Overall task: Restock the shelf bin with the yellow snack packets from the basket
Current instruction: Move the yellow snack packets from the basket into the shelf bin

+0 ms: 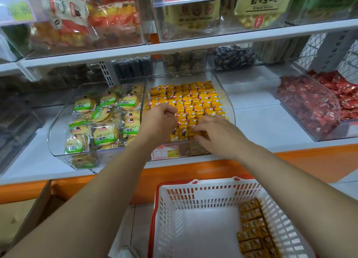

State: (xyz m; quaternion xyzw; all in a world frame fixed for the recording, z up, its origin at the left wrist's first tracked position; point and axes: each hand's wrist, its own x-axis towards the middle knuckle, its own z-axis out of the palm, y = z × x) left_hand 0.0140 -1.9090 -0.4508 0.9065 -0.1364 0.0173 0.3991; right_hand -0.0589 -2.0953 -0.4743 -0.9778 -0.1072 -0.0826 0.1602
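A clear shelf bin (228, 102) at the middle of the shelf holds rows of small yellow snack packets (190, 100). Both my hands reach into its front part. My left hand (157, 120) hovers at the bin's left side with fingers loosely curled; nothing shows in it. My right hand (215, 131) lies fingers-down on the front row of packets (181, 132), touching them. Below, a white basket (193, 197) with a red rim sits on the floor, with several yellow packets (253, 230) stacked along its right side.
A clear bin of green-labelled biscuits (102, 120) adjoins on the left. A bin of red sweets (313, 102) stands at the right. Upper shelves hold bagged snacks behind price tags. An orange shelf edge (310, 157) runs below; a cardboard box (25, 215) sits lower left.
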